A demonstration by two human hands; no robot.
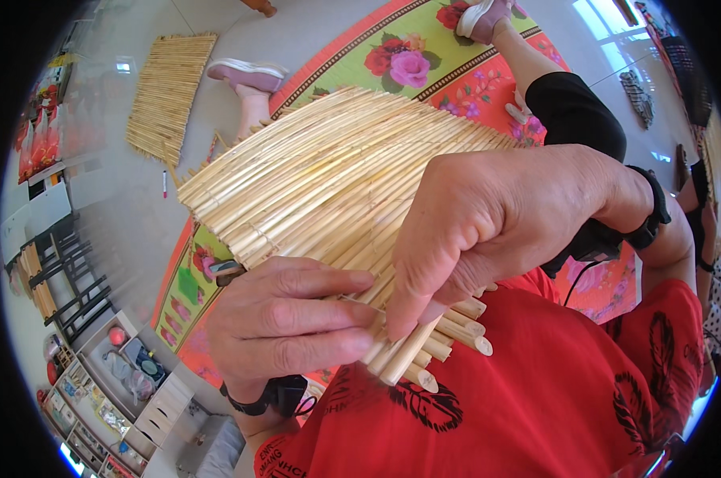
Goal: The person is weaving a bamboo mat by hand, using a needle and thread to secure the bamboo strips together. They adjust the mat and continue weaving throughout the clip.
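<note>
Grey tiled floor [137, 199], with one floral rug [340, 64] on it, red and green. Count: two stalk mats, one lying on the floor at upper left [169, 99], the other, the worked mat [320, 175], spread before the red shirt [528, 382], under both hands. Two pink shoes [249, 75]; two black wristbands [651, 207], one per wrist. Stalks in the worked mat too many to count reliably; several cut ends [478, 338] jut at its near edge, toward the shirt. Long axis of the stalks across the broad part: lower left to upper right. Left hand [284, 315]: fingers straight, close together, tips on the near stalks; thumb hidden. Right hand [496, 215]: index finger bent downward, tip against the near stalks beside the left fingertips; cannot tell whether it pinches anything.
</note>
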